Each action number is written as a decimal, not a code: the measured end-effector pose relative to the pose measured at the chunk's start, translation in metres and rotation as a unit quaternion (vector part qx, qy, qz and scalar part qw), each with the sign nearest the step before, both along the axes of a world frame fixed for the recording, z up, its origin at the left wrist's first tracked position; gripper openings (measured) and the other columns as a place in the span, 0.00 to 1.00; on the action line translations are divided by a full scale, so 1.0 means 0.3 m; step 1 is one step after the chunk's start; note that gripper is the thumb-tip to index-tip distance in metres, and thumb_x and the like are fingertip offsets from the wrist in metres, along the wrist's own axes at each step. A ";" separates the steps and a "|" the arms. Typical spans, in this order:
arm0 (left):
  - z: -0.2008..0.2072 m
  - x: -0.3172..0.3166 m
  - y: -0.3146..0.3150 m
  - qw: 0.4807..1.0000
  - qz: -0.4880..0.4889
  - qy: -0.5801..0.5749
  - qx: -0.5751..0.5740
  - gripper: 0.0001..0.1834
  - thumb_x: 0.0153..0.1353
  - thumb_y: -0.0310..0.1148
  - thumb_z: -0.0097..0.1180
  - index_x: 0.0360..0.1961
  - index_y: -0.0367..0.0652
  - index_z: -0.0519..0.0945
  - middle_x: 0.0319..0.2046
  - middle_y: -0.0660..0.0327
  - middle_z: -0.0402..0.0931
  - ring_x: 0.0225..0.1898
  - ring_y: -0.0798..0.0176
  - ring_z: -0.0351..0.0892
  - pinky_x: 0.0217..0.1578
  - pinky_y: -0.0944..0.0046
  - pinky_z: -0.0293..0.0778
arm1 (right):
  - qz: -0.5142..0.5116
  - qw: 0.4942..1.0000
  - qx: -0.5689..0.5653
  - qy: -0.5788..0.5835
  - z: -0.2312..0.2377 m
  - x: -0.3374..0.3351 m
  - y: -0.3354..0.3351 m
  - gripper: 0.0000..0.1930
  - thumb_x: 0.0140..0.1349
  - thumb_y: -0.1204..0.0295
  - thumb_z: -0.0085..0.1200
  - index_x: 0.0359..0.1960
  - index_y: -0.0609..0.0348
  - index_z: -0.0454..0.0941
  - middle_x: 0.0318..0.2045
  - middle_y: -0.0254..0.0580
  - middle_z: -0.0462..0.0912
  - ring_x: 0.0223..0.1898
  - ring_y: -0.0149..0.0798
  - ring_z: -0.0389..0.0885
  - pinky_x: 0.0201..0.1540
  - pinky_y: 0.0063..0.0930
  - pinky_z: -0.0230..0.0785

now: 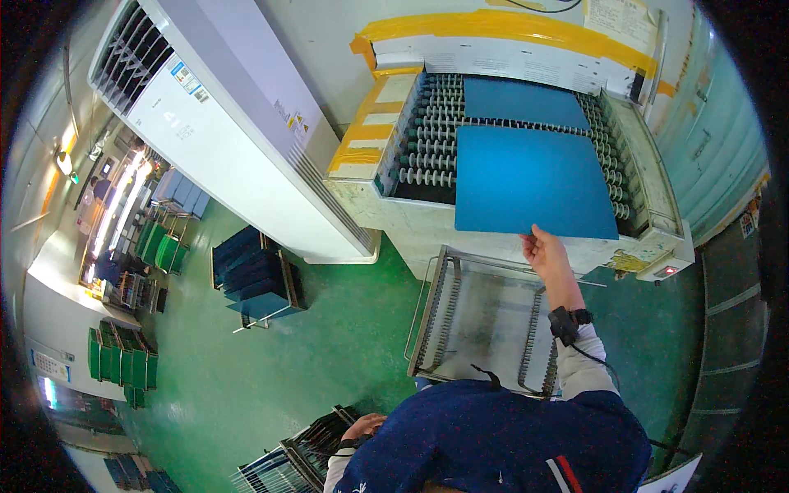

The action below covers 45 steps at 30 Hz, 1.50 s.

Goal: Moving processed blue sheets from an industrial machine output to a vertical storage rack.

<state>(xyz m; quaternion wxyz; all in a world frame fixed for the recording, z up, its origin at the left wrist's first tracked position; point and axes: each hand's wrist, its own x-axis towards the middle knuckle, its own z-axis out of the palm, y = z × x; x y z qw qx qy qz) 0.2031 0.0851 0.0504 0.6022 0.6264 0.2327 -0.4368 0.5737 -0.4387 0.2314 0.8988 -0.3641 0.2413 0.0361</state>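
Note:
A flat blue panel (534,181) lies on the rollers of a conveyor machine (427,148), its near edge jutting out over the machine's front. At that edge is my right hand (544,251), arm stretched forward, with thumb and fingers closed on the rim. Farther in, a second blue panel (526,103) rests on the rollers. My left hand (366,426) is low at my left side, beside a wire rack (288,464) with dark panels in it. Its fingers are partly hidden, so whether it grips anything does not show.
Between me and the machine stands a metal slotted rack (485,320). A tall white air conditioner (238,131) rises left of the machine. On the green floor (214,353) sits another rack of dark panels (259,275); green racks (122,357) stand farther left.

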 end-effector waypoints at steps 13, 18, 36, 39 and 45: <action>-0.014 -0.002 0.002 1.000 -0.004 0.004 0.000 0.16 0.56 0.44 0.55 0.38 0.44 0.78 0.29 0.66 0.73 0.31 0.69 0.73 0.30 0.68 0.70 | 0.015 0.999 -0.028 0.018 0.009 0.026 -0.002 0.09 0.58 0.65 0.54 0.32 0.57 0.72 0.29 0.43 0.79 0.26 0.33 0.74 0.31 0.26 0.68; -0.017 -0.009 0.004 1.000 -0.006 0.005 -0.001 0.16 0.56 0.44 0.55 0.38 0.44 0.79 0.30 0.66 0.73 0.31 0.69 0.73 0.31 0.68 0.69 | 0.024 0.999 -0.044 0.020 0.016 0.034 -0.005 0.10 0.58 0.64 0.54 0.30 0.57 0.73 0.27 0.42 0.80 0.24 0.32 0.75 0.27 0.26 0.68; -0.029 -0.008 0.007 1.000 -0.009 0.009 -0.004 0.16 0.56 0.44 0.56 0.38 0.44 0.79 0.30 0.66 0.73 0.31 0.69 0.73 0.31 0.68 0.69 | 0.068 0.996 -0.060 0.015 0.013 0.045 -0.011 0.16 0.58 0.58 0.53 0.34 0.61 0.76 0.28 0.40 0.80 0.27 0.32 0.76 0.29 0.24 0.68; -0.032 -0.010 0.009 1.000 -0.011 0.009 -0.004 0.16 0.56 0.43 0.56 0.38 0.44 0.79 0.30 0.66 0.73 0.32 0.69 0.73 0.32 0.68 0.69 | 0.065 0.997 -0.048 0.005 0.025 0.036 -0.001 0.15 0.60 0.59 0.51 0.33 0.60 0.76 0.28 0.39 0.80 0.28 0.32 0.76 0.29 0.24 0.68; -0.037 -0.005 0.022 1.000 -0.017 0.006 -0.004 0.15 0.56 0.43 0.56 0.38 0.43 0.79 0.30 0.66 0.73 0.32 0.69 0.73 0.32 0.68 0.69 | 0.135 0.989 -0.061 0.016 -0.081 -0.033 0.043 0.13 0.61 0.61 0.47 0.31 0.59 0.76 0.25 0.38 0.79 0.23 0.32 0.75 0.26 0.25 0.68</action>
